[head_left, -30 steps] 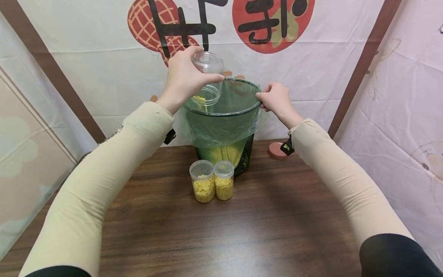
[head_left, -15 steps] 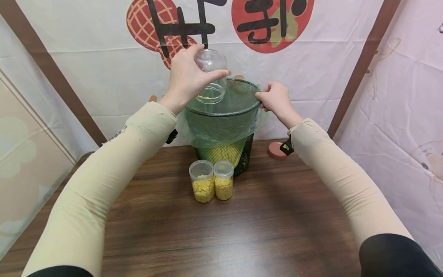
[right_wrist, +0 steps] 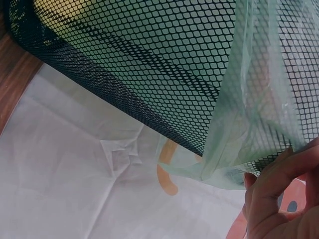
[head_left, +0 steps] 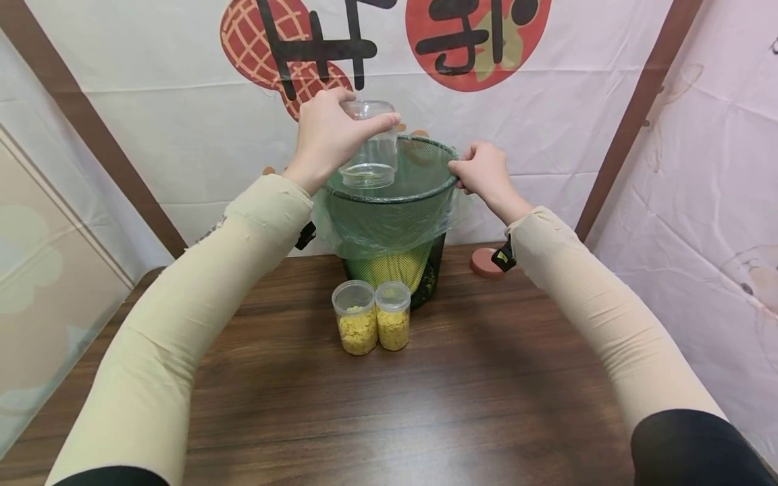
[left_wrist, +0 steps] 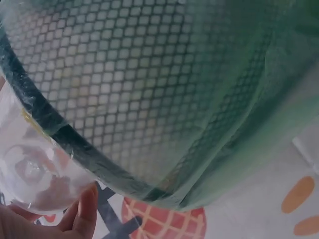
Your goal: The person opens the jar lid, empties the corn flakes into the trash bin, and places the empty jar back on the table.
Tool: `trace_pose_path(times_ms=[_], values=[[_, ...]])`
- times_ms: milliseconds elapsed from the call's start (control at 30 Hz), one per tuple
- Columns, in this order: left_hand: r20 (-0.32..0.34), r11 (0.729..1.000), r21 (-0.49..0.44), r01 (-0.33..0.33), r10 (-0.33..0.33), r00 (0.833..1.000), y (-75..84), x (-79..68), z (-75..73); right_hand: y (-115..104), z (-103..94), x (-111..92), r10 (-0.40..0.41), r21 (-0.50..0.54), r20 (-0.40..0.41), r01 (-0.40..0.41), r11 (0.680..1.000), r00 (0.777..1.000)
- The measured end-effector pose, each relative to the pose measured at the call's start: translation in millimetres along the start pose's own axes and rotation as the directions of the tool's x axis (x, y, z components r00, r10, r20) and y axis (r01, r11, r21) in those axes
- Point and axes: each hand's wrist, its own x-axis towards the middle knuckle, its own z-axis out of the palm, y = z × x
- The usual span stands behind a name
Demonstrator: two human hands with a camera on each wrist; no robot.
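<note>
My left hand [head_left: 331, 131] grips a clear plastic jar [head_left: 372, 152] held upside down, its mouth over the opening of a black mesh wastebasket [head_left: 429, 270]. The jar looks clear inside, with no yellow showing in it. A thin green bag [head_left: 389, 226] lines the basket and folds down over its rim. With curled fingers my right hand [head_left: 484, 172] pinches the bag-covered rim at the right side; the right wrist view shows the fingers [right_wrist: 284, 174] at the bag's edge. Yellow stuff shows through the mesh low in the basket.
In front of the basket two clear jars, a wider one [head_left: 355, 324] and a narrower one [head_left: 394, 320], stand side by side, part filled with yellow crumbly stuff. A pink lid [head_left: 486, 263] lies right of the basket on the brown wooden table [head_left: 389, 418]. A printed cloth [head_left: 547, 128] hangs behind.
The jar in my left hand has tipped from slanted to nearly straight upside down and moved slightly right. The yellow crumbs at its mouth are gone from sight. My right hand stays put.
</note>
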Motion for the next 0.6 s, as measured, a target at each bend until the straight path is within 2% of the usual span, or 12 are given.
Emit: trace_pose_path(times_ms=[100,367,600], values=[[0.014,1.0,0.007,0.001,-0.002,1.0,-0.1,0.5,1.5,0.7,0.7,0.6,-0.001,0.001,-0.002,0.001,1.0,1.0],[0.029,0.989,0.138,-0.054,0.05,0.998,5.2,3.7,4.1,0.7,0.9,1.2,0.002,-0.015,0.001,-0.002,1.0,1.0],[0.067,0.983,0.167,-0.076,0.065,0.996,7.7,6.8,5.8,-0.5,0.2,0.3,0.0,0.0,-0.001,0.0,1.0,1.0]])
